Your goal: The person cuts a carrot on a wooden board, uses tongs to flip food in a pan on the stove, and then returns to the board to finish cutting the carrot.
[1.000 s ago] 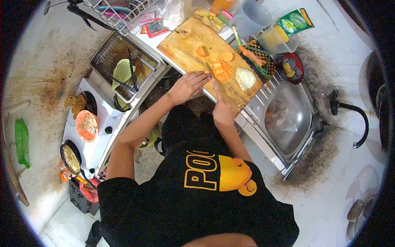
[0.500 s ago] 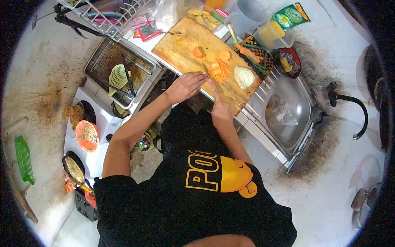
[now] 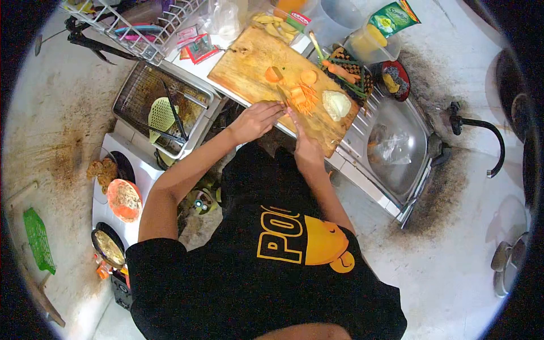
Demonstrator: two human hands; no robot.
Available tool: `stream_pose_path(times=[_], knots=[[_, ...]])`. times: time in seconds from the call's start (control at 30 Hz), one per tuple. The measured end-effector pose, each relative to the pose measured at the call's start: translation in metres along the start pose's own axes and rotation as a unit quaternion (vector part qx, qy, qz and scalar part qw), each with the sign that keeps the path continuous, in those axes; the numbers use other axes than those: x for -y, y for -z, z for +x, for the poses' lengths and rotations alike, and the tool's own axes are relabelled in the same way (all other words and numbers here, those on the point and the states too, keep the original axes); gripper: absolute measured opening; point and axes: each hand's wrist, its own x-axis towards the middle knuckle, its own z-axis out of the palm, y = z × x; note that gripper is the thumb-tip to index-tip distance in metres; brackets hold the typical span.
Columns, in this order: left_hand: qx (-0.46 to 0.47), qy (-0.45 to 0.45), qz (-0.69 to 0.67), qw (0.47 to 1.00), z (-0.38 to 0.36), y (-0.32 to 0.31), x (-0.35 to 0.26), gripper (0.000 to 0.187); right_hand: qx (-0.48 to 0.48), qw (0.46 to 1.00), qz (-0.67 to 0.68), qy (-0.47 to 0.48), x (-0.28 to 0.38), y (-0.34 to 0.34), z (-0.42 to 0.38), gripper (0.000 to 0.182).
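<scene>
Knife (image 3: 283,94) points far-left from the right hand (image 3: 307,148) gripping it; left hand (image 3: 256,120), fingers bunched, contents unclear, sits just left.

"PO" + partial 3rd ltr on blk T-shirt (image 3: 272,289); "Sunl…" on grn pouch (image 3: 395,18)

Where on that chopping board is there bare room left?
The left end of the chopping board is bare wood, between the red packet and the orange chunk. It's crowded mid-board: left hand and right hand close together at the near edge, orange strips just beyond, cabbage to their right.
</scene>
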Motion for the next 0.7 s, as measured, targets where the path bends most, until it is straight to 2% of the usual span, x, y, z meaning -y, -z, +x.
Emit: stream_pose_path(times=[0.03, 0.1, 0.23, 0.3, 0.33, 0.4, 0.43, 0.5, 0.53, 0.6, 0.63, 0.7], knots=[[0.001, 0.000, -0.002, 1.000, -0.001, 0.002, 0.000, 0.053, -0.002, 1.000, 0.001, 0.000, -0.003, -0.004, 0.000, 0.073], [0.000, -0.014, 0.003, 1.000, -0.003, 0.004, 0.004, 0.053, -0.120, 0.986, 0.041, 0.104, -0.010, -0.009, -0.002, 0.072], [-0.004, -0.028, -0.020, 0.999, -0.003, 0.004, 0.007, 0.050, -0.096, 0.993, -0.022, 0.068, -0.007, -0.015, -0.002, 0.070], [-0.008, -0.034, -0.021, 0.999, -0.006, 0.002, 0.007, 0.048, -0.283, 0.938, -0.047, 0.194, -0.005, -0.024, 0.004, 0.070], [-0.010, -0.032, -0.007, 0.999, -0.007, 0.000, 0.008, 0.048, -0.283, 0.938, -0.048, 0.194, -0.004, -0.025, 0.003, 0.070], [-0.012, -0.034, 0.011, 0.999, -0.007, 0.000, 0.007, 0.047, -0.134, 0.986, -0.063, 0.071, 0.002, -0.023, 0.001, 0.072], [-0.013, -0.038, 0.009, 0.999, -0.005, 0.001, 0.008, 0.048, -0.138, 0.986, -0.062, 0.074, 0.005, -0.017, 0.002, 0.072], [-0.012, -0.042, 0.006, 0.999, -0.006, 0.003, 0.010, 0.048, -0.022, 1.000, 0.001, 0.000, 0.008, -0.005, -0.001, 0.064], [-0.008, -0.043, 0.002, 0.999, -0.007, 0.002, 0.012, 0.048, -0.022, 1.000, 0.001, 0.001, 0.005, -0.010, 0.000, 0.064], [-0.003, -0.043, -0.007, 0.999, -0.010, 0.000, 0.011, 0.049, -0.194, 0.973, 0.000, 0.128, -0.004, -0.024, -0.003, 0.064], [-0.002, -0.038, -0.013, 0.999, -0.009, 0.001, 0.011, 0.049, -0.193, 0.973, -0.002, 0.128, -0.006, -0.026, -0.002, 0.064], [-0.003, -0.031, -0.018, 0.999, -0.010, 0.002, 0.012, 0.049, -0.267, 0.946, -0.051, 0.178, -0.001, -0.025, 0.002, 0.072]])
